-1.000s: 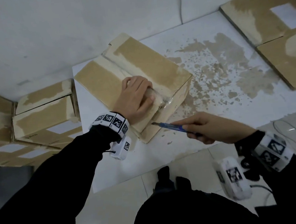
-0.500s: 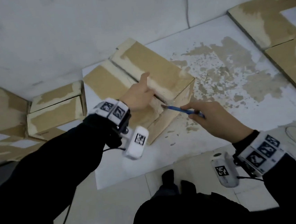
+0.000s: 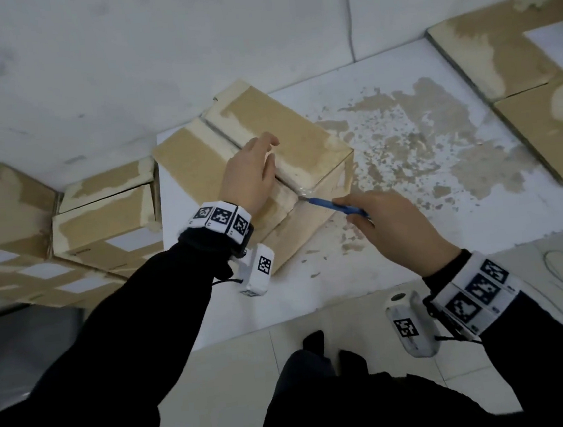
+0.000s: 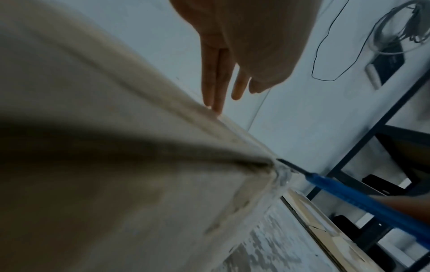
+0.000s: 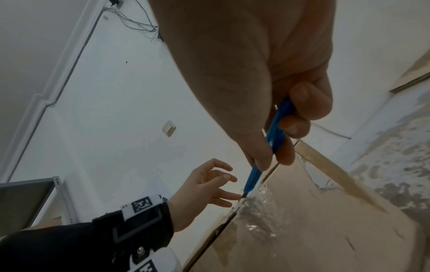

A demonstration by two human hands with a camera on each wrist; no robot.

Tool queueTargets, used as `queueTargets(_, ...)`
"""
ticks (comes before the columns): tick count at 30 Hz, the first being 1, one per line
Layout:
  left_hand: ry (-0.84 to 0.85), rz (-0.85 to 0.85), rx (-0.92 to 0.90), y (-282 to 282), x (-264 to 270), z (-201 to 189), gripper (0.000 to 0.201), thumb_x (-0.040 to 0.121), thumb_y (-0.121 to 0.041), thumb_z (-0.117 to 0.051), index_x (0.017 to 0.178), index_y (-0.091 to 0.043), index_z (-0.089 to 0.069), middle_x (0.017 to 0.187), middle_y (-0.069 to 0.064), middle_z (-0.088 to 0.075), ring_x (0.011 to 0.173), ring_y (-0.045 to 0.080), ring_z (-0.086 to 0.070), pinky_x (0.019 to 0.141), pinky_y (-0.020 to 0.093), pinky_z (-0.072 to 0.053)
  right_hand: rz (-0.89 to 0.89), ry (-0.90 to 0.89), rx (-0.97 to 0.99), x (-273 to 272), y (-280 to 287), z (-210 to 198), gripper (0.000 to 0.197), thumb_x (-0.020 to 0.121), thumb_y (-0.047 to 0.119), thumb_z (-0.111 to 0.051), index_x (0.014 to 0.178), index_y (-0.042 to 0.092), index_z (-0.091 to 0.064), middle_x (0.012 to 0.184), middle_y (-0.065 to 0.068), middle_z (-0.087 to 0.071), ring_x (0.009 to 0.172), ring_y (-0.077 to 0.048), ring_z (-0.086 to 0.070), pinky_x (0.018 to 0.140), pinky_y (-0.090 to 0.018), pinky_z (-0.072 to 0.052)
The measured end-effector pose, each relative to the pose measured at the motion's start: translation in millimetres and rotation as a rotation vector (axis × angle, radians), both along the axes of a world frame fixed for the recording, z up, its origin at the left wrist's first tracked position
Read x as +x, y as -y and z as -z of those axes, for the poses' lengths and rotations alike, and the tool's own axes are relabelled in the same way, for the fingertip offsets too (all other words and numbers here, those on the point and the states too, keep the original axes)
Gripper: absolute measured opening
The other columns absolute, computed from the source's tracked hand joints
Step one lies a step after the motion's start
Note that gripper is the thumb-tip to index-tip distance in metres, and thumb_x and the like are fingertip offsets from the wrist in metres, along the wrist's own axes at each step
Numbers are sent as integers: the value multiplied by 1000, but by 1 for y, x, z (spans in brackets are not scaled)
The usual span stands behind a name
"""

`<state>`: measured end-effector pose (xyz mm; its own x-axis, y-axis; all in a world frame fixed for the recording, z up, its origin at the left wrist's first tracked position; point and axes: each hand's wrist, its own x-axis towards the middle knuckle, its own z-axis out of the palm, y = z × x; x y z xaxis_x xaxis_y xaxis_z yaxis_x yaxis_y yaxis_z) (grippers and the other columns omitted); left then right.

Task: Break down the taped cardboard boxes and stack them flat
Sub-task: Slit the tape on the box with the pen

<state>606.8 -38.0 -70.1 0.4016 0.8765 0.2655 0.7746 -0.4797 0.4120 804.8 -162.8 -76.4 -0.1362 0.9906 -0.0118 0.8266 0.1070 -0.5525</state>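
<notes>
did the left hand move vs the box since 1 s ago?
Yes. The left hand lay curled over the near end of the box seam; now it is open and further up the seam, clear of the cutter at the near edge.

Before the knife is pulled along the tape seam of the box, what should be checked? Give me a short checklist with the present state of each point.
1. Right hand grips the blue knife firmly: ok, fingers are curled round the handle.
2. Blade tip at the tape seam on the near top edge of the box: ok.
3. Left hand steadies the box: not ok, its fingers are spread and only the fingertips look to touch the top.
4. Left fingers out of the blade's path: not ok, they lie close to the tip and beside the seam.
5. Box rests flat on the white table: ok.
6. Blade length exposed: cannot tell.
</notes>
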Motion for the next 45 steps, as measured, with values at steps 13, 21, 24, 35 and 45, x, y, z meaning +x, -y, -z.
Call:
queueTargets(13, 471, -580, -1066, -12, 22, -19, 35, 97, -17, -51, 119, 10, -46, 79, 17, -55, 67, 27, -59, 67, 36, -52, 16, -16, -62, 5, -4, 5, 29, 95, 14, -52, 123, 17, -58, 64, 0, -46, 52, -12, -37, 52, -32, -32)
queueTargets(21, 616, -556, -1240, -15, 22, -11, 22, 94, -25, -58, 101, -4, -56, 100, 10, -59, 72, 21, -58, 60, 31, -52, -11, 61, -38, -1, -2, 5, 25, 98, 15, -46, 120, 15, -57, 75, -5, -49, 63, -22, -45, 56, -33, -32)
queueTargets(24, 722, -599, -1223, -13, 20, -4, 15, 95, -17, -57, 88, -4, -58, 97, 11, -59, 69, 22, -58, 60, 31, -54, -14, 139, -5, -6, -6, 4, 25, 99, 15, -44, 120, 17, -56, 77, -4, -45, 64, -23, -44, 54, -33, -32)
queueTargets(35, 942, -540, -1059, -1, 17, 6, 21, 94, -4, -56, 77, -12, -45, 79, 6, -62, 58, 7, -65, 43, 15, -48, 99, 236, 70, -17, 3, 5, 24, 95, 10, -50, 115, 14, -61, 84, -9, -61, 69, -27, -54, 55, -36, -43)
queueTargets(45, 792, -491, -865, 3, 17, 6, 23, 87, -14, -68, 78, -14, -47, 70, 4, -64, 46, 5, -63, 53, 21, -49, 123, 170, -12, 14, 0, -23, 23, 95, 10, -48, 114, 13, -62, 86, -12, -64, 72, -27, -56, 64, -36, -45)
